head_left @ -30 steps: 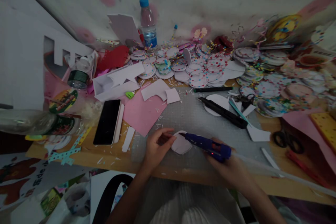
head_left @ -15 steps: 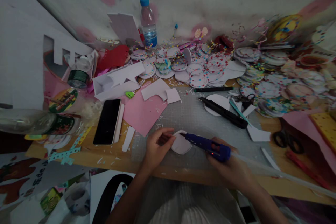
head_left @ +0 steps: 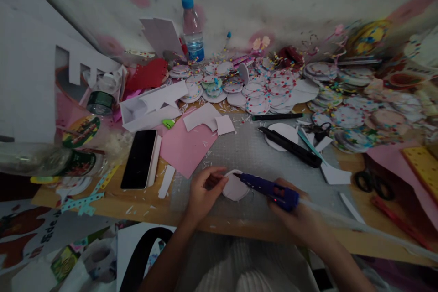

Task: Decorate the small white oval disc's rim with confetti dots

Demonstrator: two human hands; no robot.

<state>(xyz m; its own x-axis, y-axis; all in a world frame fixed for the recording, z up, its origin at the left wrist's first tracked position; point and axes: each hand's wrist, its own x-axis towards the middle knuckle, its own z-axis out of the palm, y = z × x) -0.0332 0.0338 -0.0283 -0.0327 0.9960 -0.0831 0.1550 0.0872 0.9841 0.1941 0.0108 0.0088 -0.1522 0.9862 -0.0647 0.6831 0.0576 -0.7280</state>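
Note:
A small white paper disc point(head_left: 236, 188) lies on the grey cutting mat point(head_left: 236, 155) near the table's front edge. Thumb and fingers of my left hand point(head_left: 208, 191) are pinched at the disc's upper left rim. My right hand point(head_left: 299, 219) is wrapped around a blue hot glue gun point(head_left: 267, 188), which has a small red light lit. The gun's nozzle points left, at the disc's top edge close to my left fingertips. A long pale rod or cord point(head_left: 362, 229) trails from the gun's rear to the right; I cannot tell which.
A black utility knife point(head_left: 290, 147) lies across a larger white disc point(head_left: 281, 134), below a dark pen point(head_left: 278, 117). Scissors point(head_left: 373, 185) rest at the right. On the left are a phone point(head_left: 139, 159) and pink paper point(head_left: 188, 148). Many decorated discs point(head_left: 256, 100) are heaped behind.
The view has shifted very slightly. Both hands, the glue gun and the paper disc keep practically the same positions.

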